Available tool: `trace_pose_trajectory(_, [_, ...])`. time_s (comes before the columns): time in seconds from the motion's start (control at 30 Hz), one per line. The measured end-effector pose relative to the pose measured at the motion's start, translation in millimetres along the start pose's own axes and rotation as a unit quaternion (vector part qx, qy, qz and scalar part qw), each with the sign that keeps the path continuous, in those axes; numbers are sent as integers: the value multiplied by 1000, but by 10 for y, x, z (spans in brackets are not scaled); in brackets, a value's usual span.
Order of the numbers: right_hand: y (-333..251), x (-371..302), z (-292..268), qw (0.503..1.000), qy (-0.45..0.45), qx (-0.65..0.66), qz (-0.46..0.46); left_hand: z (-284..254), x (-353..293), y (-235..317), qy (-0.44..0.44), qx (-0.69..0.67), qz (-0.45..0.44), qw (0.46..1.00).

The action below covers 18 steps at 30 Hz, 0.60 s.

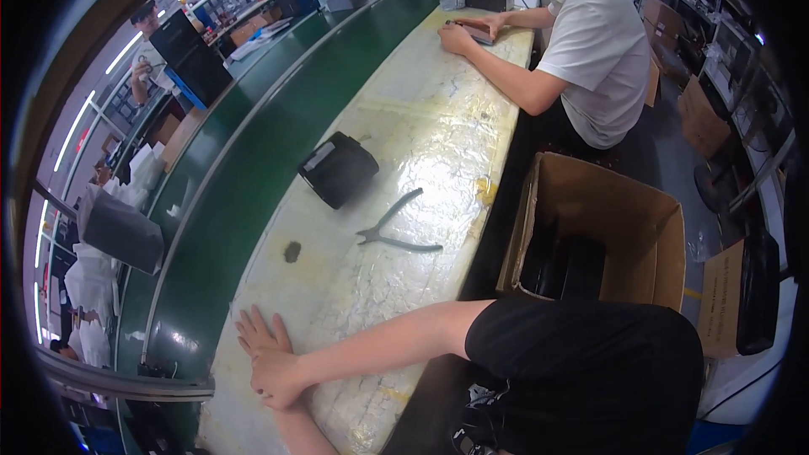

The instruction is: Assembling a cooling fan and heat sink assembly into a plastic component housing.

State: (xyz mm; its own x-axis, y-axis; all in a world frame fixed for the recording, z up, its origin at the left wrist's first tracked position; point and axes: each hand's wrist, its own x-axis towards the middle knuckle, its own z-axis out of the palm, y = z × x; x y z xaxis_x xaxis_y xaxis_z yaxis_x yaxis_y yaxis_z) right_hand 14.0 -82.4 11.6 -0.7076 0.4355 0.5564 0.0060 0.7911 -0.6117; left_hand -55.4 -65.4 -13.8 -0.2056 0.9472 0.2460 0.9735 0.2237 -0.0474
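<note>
Black case (339, 170), grey pliers (375, 233) lay mid-frame; lower left, left grip (265, 335) lay spread, seemingly bracing, right grip (278, 377) clasped its wrist (286, 409).

a cardboard box (619, 194) stands right of a green belt (244, 181).

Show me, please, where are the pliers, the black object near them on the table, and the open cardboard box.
Pliers (371, 235): head view, joint where the handles meet.
Black object (339, 171): head view, middle of its body.
Open cardboard box (619, 194): head view, bare inner wall.
</note>
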Motion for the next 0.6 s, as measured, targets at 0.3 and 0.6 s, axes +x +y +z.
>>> trace_pose_trajectory(0.3, [47, -97, -5, 996, 64, -35, -58, -124, -85, 77, 7, -38, 30, 999])
trace_pose_trajectory(0.6, [92, -67, 5, 993, 81, -17, -80, -110, -100, 33, 33, -5, 41, 999])
